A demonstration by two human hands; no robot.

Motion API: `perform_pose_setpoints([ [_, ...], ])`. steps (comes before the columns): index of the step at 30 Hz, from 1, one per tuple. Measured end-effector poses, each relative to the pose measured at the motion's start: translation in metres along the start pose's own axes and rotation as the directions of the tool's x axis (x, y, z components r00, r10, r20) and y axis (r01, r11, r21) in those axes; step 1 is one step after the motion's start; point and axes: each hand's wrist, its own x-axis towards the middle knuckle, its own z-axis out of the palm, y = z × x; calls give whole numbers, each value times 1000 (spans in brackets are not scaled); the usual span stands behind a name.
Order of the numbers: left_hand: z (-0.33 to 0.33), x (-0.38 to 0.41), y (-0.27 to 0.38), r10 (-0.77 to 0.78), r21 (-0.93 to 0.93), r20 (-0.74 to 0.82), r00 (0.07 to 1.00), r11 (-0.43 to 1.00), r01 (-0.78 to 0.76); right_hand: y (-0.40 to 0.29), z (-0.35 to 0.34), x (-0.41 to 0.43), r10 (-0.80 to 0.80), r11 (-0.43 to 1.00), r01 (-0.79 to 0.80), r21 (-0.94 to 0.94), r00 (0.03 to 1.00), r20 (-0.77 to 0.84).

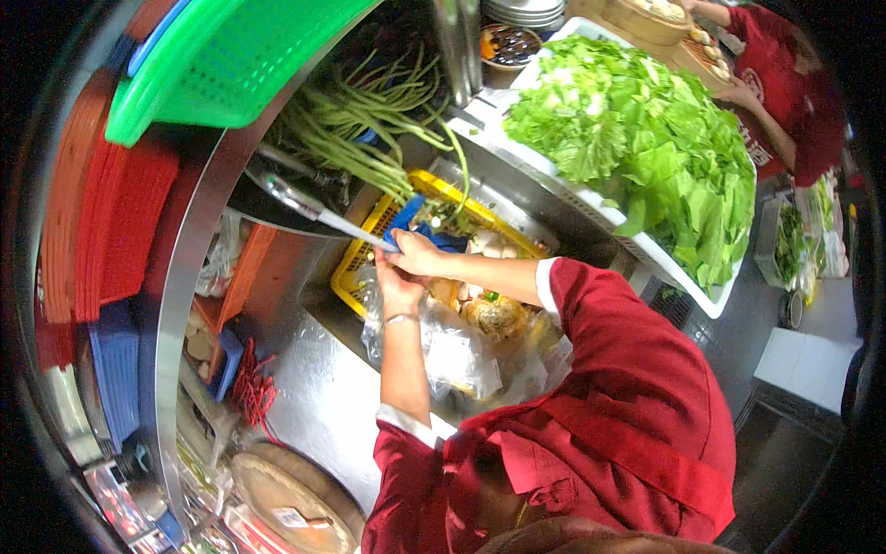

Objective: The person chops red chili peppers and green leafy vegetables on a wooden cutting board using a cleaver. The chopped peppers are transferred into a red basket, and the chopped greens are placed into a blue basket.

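My left hand (398, 282) and my right hand (415, 254) meet at the end of a pale streak, seemingly water, coming from a metal faucet (287, 196). The fingers overlap, so whether they hold anything is hidden. Just beyond them lies blue material (407, 220), perhaps cloth. Below is a yellow plastic basket (349, 266) in a steel sink, with food scraps and clear plastic bags (460, 360). Long green beans (367, 156) hang over the basket's far edge.
A white crate (699, 299) of chopped leafy greens (644, 138) stands at upper right. Beyond it, a co-worker in red handles food near a bamboo steamer (640, 24). A green plastic basket (228, 76) sits overhead at left. A round wooden chopping board (284, 492) is at lower left.
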Motion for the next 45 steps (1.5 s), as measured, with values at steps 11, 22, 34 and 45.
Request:
perform_pose_setpoints([
  [11, -28, 16, -12, 146, -166, 134, 980, 979, -123, -21, -1, -53, -341, 939, 310, 148, 895, 288],
  [22, -5, -2, -32, 121, -212, -1, 993, 970, -119, 51, 1, 50, -181, 830, 332, -448, 921, 346],
  [34, -19, -32, -33, 246, -321, 50, 968, 922, -218, 19, 27, -32, 65, 962, -53, 267, 997, -35],
  [45, -47, -1, -48, 218, -81, 86, 972, 974, -211, -16, 19, -96, -527, 842, 538, 29, 811, 252],
])
